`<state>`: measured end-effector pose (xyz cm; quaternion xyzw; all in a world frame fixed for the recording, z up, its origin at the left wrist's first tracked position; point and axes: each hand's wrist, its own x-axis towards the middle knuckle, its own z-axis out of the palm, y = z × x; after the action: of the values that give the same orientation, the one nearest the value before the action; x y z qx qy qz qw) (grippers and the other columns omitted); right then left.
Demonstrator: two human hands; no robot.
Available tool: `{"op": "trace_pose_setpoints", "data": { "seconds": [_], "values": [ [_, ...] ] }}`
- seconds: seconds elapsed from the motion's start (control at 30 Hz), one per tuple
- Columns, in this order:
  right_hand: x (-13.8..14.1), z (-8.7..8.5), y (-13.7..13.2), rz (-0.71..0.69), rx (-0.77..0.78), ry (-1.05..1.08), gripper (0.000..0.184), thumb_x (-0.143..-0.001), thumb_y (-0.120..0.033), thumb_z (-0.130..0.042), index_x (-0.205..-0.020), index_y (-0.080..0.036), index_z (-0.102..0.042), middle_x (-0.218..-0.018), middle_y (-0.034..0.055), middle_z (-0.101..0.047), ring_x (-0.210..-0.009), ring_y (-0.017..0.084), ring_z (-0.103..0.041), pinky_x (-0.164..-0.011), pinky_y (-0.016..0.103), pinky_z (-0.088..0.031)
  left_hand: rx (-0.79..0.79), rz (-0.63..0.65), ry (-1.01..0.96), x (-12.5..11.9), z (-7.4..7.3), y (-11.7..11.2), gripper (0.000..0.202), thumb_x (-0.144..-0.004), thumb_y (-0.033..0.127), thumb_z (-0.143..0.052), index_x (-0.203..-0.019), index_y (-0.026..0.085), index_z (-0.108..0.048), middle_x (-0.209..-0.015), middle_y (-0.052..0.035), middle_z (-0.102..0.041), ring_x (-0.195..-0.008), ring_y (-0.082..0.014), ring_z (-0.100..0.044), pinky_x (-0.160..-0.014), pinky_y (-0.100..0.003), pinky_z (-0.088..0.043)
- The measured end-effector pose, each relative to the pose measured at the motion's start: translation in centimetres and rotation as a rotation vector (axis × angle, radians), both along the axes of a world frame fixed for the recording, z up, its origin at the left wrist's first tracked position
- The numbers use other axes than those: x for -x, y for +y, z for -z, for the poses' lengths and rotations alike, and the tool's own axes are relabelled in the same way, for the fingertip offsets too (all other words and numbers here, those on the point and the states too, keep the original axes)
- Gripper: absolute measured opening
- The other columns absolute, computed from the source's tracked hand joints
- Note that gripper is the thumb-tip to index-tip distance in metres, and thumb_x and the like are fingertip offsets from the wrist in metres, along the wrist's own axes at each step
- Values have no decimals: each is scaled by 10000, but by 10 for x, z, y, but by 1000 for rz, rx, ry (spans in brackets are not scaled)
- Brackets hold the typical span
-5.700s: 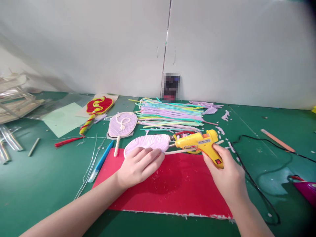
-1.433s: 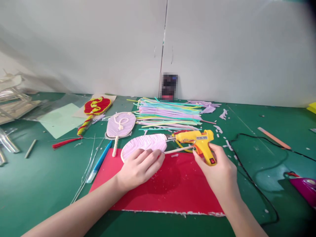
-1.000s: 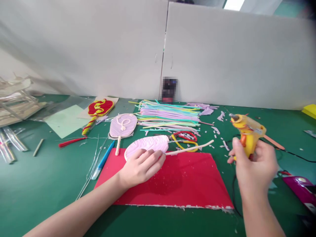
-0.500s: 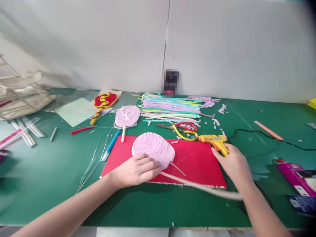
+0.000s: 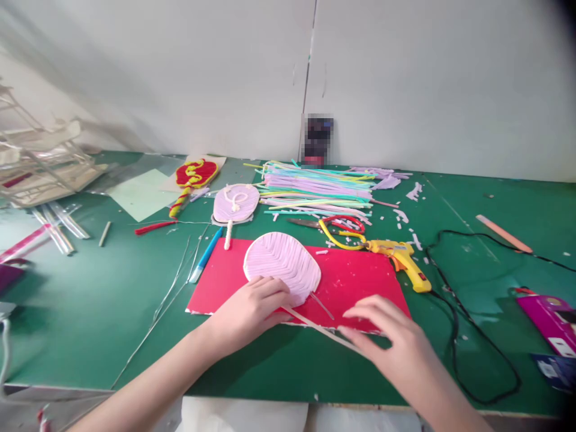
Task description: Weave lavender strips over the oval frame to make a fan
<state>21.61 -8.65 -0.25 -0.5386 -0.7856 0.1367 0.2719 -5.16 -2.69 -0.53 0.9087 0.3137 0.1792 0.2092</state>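
A pale pink leaf-patterned fan (image 5: pixel 283 261) with a whitish rim lies over the red board (image 5: pixel 360 282). My left hand (image 5: pixel 256 303) grips its lower left edge, fingers closed over the rim. From beside those fingers a pale strip (image 5: pixel 321 330) runs down to the right. My right hand (image 5: pixel 384 336) is open above the strip's far part, thumb and fingers apart; whether it touches the strip I cannot tell. A thin wire stem (image 5: pixel 323 306) sticks out at the fan's lower right. The yellow glue gun (image 5: pixel 405 261) lies on its side at the board's right corner.
Scissors (image 5: pixel 342 231) and a bundle of pastel pipe cleaners (image 5: pixel 315 186) lie behind the board. A finished pink fan (image 5: pixel 236 204), a red-and-yellow fan (image 5: pixel 195 174) and a blue pen (image 5: pixel 207 255) are at left. A black cord (image 5: pixel 454 324) loops at right.
My right hand has let go of the glue gun, which now lies on the table, and has moved left and down over the strip. My left hand stays on the fan.
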Motion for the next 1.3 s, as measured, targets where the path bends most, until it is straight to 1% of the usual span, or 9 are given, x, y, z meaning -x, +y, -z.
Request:
{"op": "trace_pose_setpoints", "data": {
  "seconds": [0.1,0.23,0.33,0.5,0.63,0.8,1.0,1.13,1.3],
  "values": [
    [20,14,-10,-51,10,-42,153,-912,-357,-504,-918,-226,-582,-852,50,-612,-813,189,-622,-704,295,-506,30,-14,11,-6,3,1,146,-897,244,-556,-1020,198,-619,-968,-36,-636,-892,-155,-590,-774,-267,-443],
    [23,25,-11,-76,37,-93,118,-934,-270,-464,-902,-218,-565,-839,41,-600,-762,177,-603,-678,300,-481,63,-73,8,-6,6,4,87,-869,228,-597,-941,192,-630,-959,-28,-648,-889,-156,-581,-784,-276,-444],
    [21,23,-9,-103,9,-112,140,-936,-186,-444,-865,-214,-562,-791,22,-592,-717,161,-585,-653,287,-445,91,-93,-8,-6,6,4,64,-867,217,-597,-909,188,-635,-954,-31,-655,-883,-162,-579,-789,-283,-446],
    [18,11,-2,-162,-122,-134,159,-927,-147,-460,-845,-200,-586,-761,13,-610,-686,149,-572,-676,293,-412,111,-135,-41,-7,9,3,55,-866,225,-597,-881,191,-638,-942,-26,-658,-859,-158,-570,-787,-286,-444],
    [11,0,11,-228,-96,-132,207,-946,-164,-432,-859,-199,-616,-795,22,-624,-706,135,-570,-708,283,-416,117,-166,-64,-7,12,1,81,-874,251,-587,-862,197,-647,-936,-28,-654,-853,-158,-562,-773,-285,-442],
    [1,-11,40,-394,-27,-205,239,-951,-184,-424,-887,-208,-653,-821,31,-624,-742,147,-563,-687,289,-420,145,-172,-85,-8,11,1,89,-877,248,-580,-853,194,-647,-918,-30,-647,-841,-152,-567,-771,-287,-442],
    [-1,-7,63,-436,-14,-211,279,-964,-237,-402,-874,-210,-664,-843,41,-632,-757,151,-573,-686,294,-439,133,-168,-79,-9,10,1,32,-857,202,-599,-863,195,-629,-924,-21,-650,-850,-152,-573,-788,-293,-439],
    [-1,-1,67,-420,-40,-176,282,-967,-246,-390,-896,-193,-658,-849,49,-641,-773,160,-579,-711,310,-448,107,-166,-70,-9,10,0,42,-862,206,-590,-871,195,-630,-930,-27,-648,-854,-156,-569,-781,-288,-445],
    [2,4,67,-386,10,-104,201,-937,-232,-469,-895,-188,-660,-846,40,-639,-792,161,-575,-767,325,-452,8,-143,-40,-10,11,-1,81,-893,202,-539,-900,188,-618,-933,-33,-649,-828,-147,-563,-761,-280,-442]
  ]
}}
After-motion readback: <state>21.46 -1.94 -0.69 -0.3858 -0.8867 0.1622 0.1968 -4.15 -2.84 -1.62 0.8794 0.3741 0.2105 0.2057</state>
